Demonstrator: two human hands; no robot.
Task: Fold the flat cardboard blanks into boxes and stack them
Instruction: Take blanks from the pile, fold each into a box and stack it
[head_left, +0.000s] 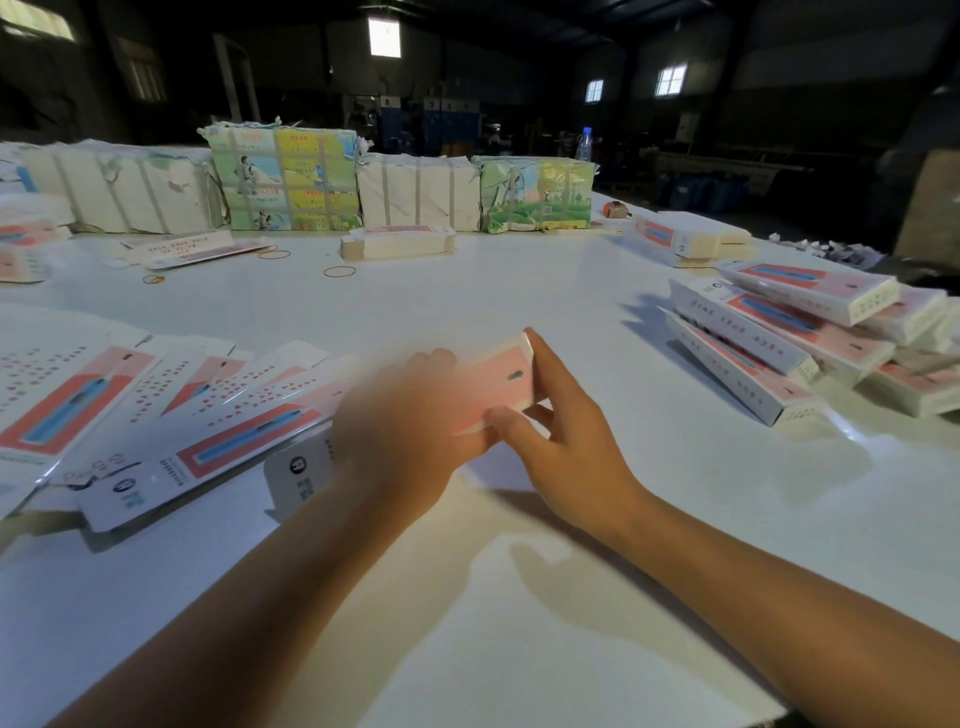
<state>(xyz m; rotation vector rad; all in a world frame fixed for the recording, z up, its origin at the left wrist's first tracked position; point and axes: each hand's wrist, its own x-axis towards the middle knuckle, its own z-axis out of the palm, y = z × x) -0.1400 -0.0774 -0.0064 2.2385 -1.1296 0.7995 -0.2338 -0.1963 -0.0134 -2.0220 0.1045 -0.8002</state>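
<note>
Cardboard, thin and printed, is what the box (493, 387) in hand is made of; I judge it very light, stiff along its panels but quick to crease or crush at the corners, and somewhat slick, since the printed faces of the flat blanks (156, 415) catch a sheen; it is best held by the long edges and end rather than pressed on the broad face. It sits just above the white table (519, 623), near the middle of the view, between both hands; its face is pale pink with a small dark mark, its end and edges white.

At the far end the right hand (566, 441) pinches it, index finger along the upper edge, thumb on the near edge, fingers curled round it; the left hand (405, 421) is badly blurred, lies against the box's left part and seems to hold it, though how its fingers lie I cannot tell.

Left of the hands the blanks lie fanned and overlapping, white with a red-and-blue panel and rows of small red print; to the right, well apart, the folded boxes (795, 332) lie piled in a loose stack, same print, long and slim; the piece in hand seems bound for that pile.
</note>
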